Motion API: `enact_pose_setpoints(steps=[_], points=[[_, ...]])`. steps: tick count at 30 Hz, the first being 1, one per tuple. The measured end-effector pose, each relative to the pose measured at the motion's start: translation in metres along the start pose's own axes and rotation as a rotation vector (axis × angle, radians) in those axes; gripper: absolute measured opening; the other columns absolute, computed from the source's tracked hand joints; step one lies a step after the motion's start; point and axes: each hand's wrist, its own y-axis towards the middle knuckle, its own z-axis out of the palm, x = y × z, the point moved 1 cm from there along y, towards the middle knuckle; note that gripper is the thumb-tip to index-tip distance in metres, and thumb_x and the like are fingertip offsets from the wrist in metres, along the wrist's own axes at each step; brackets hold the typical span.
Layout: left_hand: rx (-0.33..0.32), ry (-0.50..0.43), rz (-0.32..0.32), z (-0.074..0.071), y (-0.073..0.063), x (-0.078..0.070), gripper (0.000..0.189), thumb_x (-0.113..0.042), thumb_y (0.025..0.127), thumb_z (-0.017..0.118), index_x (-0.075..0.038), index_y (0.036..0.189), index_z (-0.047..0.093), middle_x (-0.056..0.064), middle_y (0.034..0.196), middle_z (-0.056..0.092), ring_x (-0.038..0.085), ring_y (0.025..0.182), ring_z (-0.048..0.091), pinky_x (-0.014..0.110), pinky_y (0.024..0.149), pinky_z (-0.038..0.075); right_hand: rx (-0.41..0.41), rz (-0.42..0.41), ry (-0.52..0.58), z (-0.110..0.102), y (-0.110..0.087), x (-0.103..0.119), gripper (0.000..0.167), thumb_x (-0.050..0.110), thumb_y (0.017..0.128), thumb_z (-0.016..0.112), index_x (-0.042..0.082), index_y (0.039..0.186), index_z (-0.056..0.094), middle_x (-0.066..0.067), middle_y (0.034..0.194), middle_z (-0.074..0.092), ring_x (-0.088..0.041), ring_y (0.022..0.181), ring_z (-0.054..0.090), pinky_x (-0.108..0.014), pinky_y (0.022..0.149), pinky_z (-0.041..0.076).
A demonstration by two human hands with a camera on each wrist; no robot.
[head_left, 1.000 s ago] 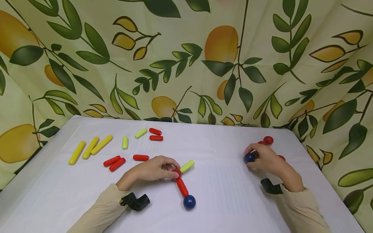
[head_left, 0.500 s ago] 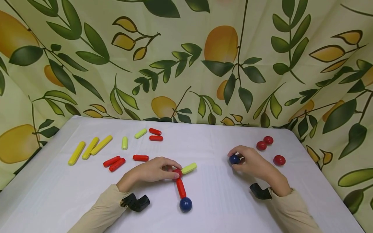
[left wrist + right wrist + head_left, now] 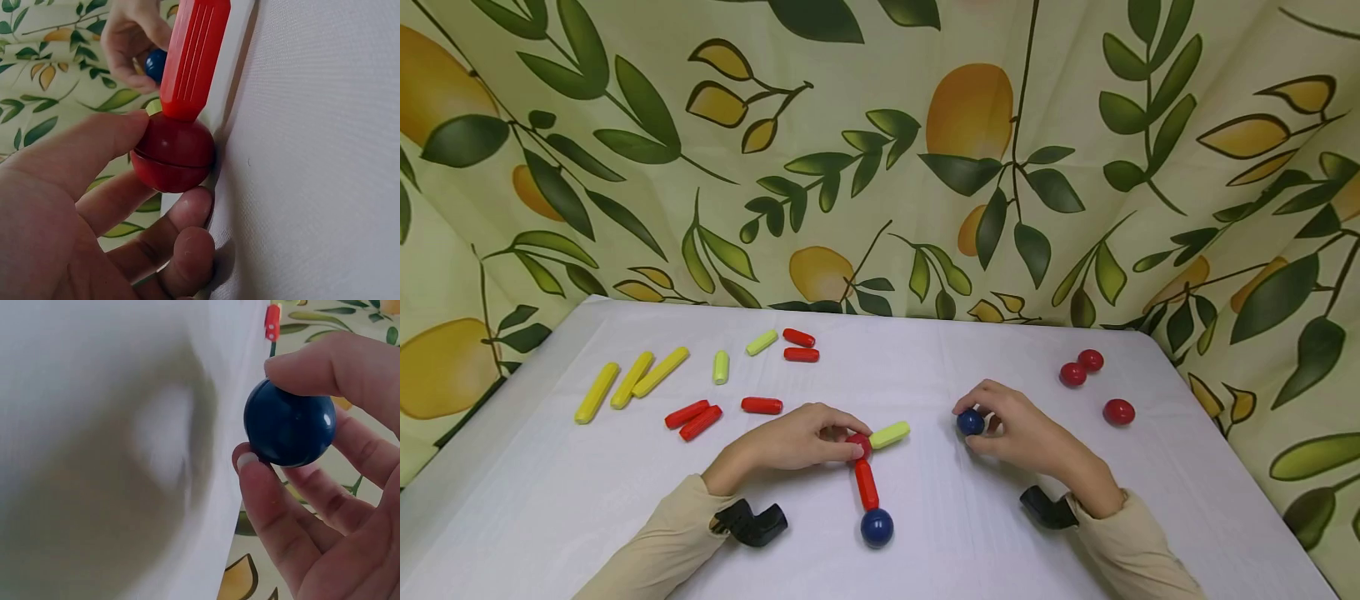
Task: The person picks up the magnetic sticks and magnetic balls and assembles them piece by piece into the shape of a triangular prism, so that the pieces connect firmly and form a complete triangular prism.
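Observation:
My left hand (image 3: 811,435) grips a red ball (image 3: 174,153) between thumb and fingers, low over the table. Two sticks join that ball: a short light-green stick (image 3: 891,434) angling to the right, and a red stick (image 3: 867,485) pointing toward the table's near edge. At the red stick's other end sits a dark blue ball (image 3: 877,528). To the right, my right hand (image 3: 1026,429) pinches a second blue ball (image 3: 290,423) between thumb and fingertips, apart from the light-green stick's free end. The right wrist view shows this ball held off the cloth.
Three loose red balls (image 3: 1072,375) lie at the far right. On the left are yellow sticks (image 3: 597,393), several red sticks (image 3: 762,406) and two light-green sticks (image 3: 721,367). White cloth covers the table (image 3: 587,517); a patterned curtain (image 3: 880,167) hangs behind it.
My right hand has carried the blue ball leftward, away from the loose red balls, toward the joined pieces. The joined pieces have turned slightly in my left hand, which stays in place.

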Motion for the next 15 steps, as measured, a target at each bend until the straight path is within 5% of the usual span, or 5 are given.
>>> enact_pose_setpoints(steps=[15], points=[[-0.045, -0.024, 0.04, 0.004, 0.002, -0.002, 0.031, -0.031, 0.092, 0.07, -0.022, 0.122, 0.071, -0.007, 0.082, 0.064, 0.011, 0.079, 0.052, 0.021, 0.065, 0.041, 0.022, -0.015, 0.096, 0.014, 0.003, 0.009, 0.035, 0.008, 0.085, 0.072, 0.007, 0.119, 0.063, -0.005, 0.114, 0.066, -0.017, 0.097, 0.064, -0.024, 0.079, 0.055]])
